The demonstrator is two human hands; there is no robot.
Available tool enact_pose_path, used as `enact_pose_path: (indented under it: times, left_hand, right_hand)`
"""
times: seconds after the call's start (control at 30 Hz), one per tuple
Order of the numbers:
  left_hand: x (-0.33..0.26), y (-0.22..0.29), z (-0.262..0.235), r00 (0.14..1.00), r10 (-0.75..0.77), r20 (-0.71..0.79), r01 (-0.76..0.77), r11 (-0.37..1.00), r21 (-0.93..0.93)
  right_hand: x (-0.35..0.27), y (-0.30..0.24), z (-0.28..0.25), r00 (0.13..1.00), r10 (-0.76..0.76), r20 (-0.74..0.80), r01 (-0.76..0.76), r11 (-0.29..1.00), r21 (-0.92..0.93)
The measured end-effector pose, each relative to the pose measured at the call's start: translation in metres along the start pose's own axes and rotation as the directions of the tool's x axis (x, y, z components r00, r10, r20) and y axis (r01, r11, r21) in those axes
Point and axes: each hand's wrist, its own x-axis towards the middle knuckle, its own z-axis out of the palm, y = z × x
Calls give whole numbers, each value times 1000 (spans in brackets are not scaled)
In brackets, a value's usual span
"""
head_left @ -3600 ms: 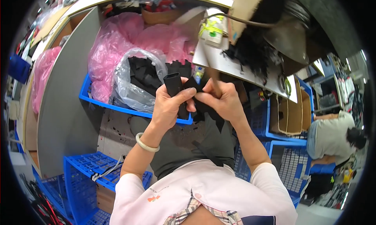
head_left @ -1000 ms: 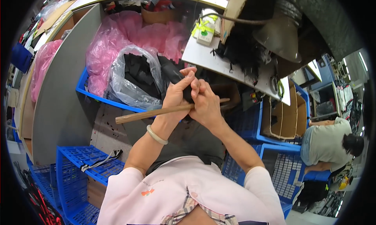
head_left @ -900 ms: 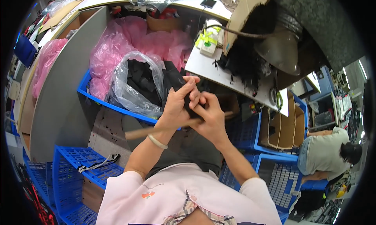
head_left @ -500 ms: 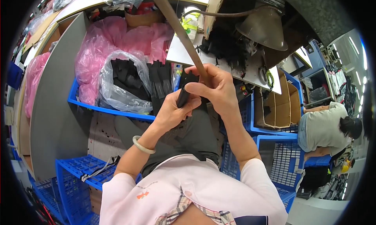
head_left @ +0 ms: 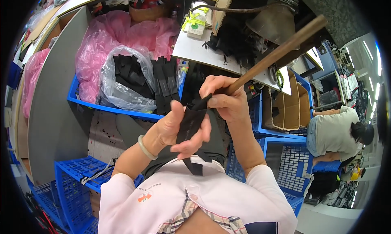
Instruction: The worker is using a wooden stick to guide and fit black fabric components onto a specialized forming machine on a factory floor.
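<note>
My right hand (head_left: 231, 105) grips a brown wooden stick (head_left: 281, 50) that slants up to the far right. Its thumb and fingertips also pinch the upper edge of a black fabric piece (head_left: 190, 124), which looks like a flat tube or sleeve. Below it my left hand (head_left: 163, 130) is open, thumb raised and fingers spread behind the fabric, which lies across them. A loose black end (head_left: 192, 167) hangs down by my shirt. Whether the stick's lower end enters the fabric is hidden by my right hand.
Ahead on the left, a blue crate (head_left: 118, 111) holds pink plastic, a clear bag (head_left: 110, 81) and black strips (head_left: 165, 81). A white table (head_left: 187, 50) with a lamp (head_left: 272, 26) is ahead. At right are a cardboard box (head_left: 287, 105), blue baskets (head_left: 291, 169) and a bent-over person (head_left: 338, 132).
The stick has swung from leaning up-left to up-right. My left hand has gone from gripping the black fabric to spread fingers, and the fabric now hangs lower and more visible.
</note>
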Motion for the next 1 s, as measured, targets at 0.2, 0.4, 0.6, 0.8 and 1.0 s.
enact_pose_path:
  times: [0.2, 0.4, 0.6, 0.8, 1.0]
  left_hand:
    - [7, 1, -11, 594, 792, -143, 491, -216, 844]
    - [2, 3, -22, 595, 802, -40, 559, -378, 738]
    - [-8, -10, -49, 583, 812, 10, 632, -461, 623]
    - [-21, 11, -28, 786, 162, -597, 189, 856, 481]
    - [-22, 11, -21, 823, 103, -559, 83, 951, 297]
  right_hand:
    - [-8, -2, 13, 923, 51, -382, -158, 954, -254]
    - [-6, 0, 22, 862, 50, -504, -245, 912, -330]
    - [29, 9, 19, 821, 40, -569, -130, 984, -118]
    - [23, 1, 2, 918, 100, -383, -279, 850, -446]
    - [16, 28, -6, 853, 323, -410, -448, 855, -259]
